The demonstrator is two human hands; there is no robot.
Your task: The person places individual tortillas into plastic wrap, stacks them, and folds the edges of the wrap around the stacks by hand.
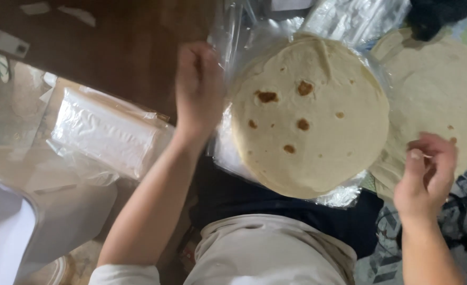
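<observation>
**Tortillas laid out on plastic, both hands at the edges**

While the left hand (199,87) rests at the left rim of the near tortilla (308,113), the right hand (427,174) works at the lower edge of the second tortilla (434,89). The step in hand looks like sorting or bagging flatbreads: the near one lies flat on a sheet of clear plastic (344,194), and the left hand, fingers curled loosely, appears to pinch or steady that plastic beside the bread; whether it truly has hold of the film cannot be told from this view. The right hand is half closed, thumb and fingertips drawn together just over the far tortilla's rim, as though nipping its edge, though a firm grasp is not plainly shown.

The near tortilla sits between the two hands, touching or nearly touching the left one and well clear of the right. The second tortilla lies to its right, partly tucked beneath it, with the right hand over its lower margin. A wrapped white packet (107,132) lies apart to the left, on a lower surface beside the dark bench (117,42).

By judgement, any next move calls for a light pinch, since thin bread tears and film slips easily.
</observation>
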